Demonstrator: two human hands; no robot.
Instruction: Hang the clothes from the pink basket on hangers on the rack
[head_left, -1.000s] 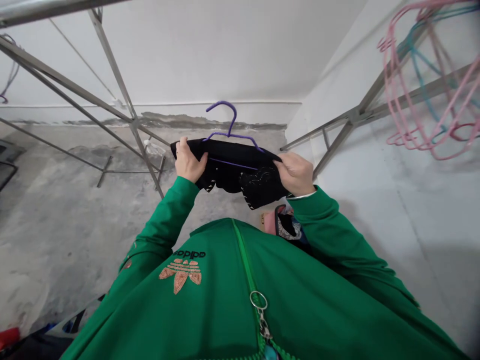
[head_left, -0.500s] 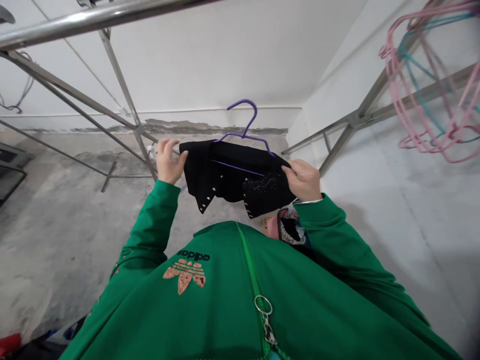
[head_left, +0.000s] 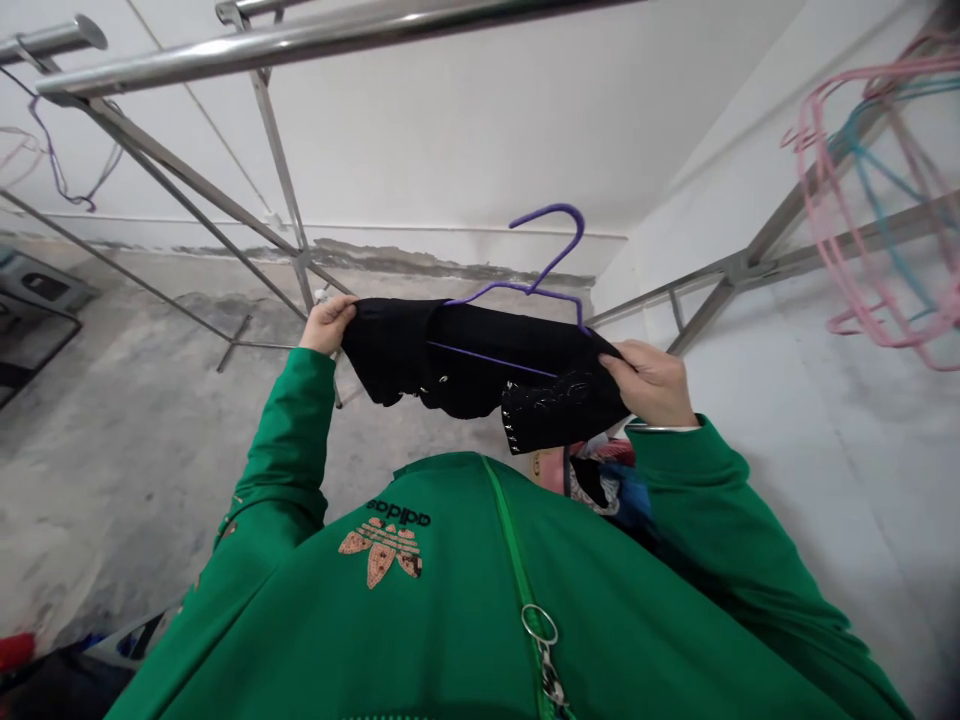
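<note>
A small black garment [head_left: 480,365] with metal studs hangs on a purple hanger [head_left: 551,260], held out in front of my chest. My left hand [head_left: 326,325] grips the garment's left end, fingers closed on the cloth. At the other end, my right hand [head_left: 651,383] pinches the right edge of the garment and the hanger's shoulder. The hanger's hook points up, free of any bar. A steel rail [head_left: 300,40] of a drying rack runs overhead, above and beyond the hanger.
The rack's steel legs [head_left: 277,180] cross in front of a white wall and grey concrete floor. Pink and blue hangers [head_left: 877,200] hang at the upper right. Colourful clothes [head_left: 600,480] lie in a container below my right arm. A dark stool [head_left: 37,290] stands far left.
Both hands have lifted the garment and hanger higher and to the right. My left hand, which had loosened half a second ago, is closed again on the cloth's left end.
</note>
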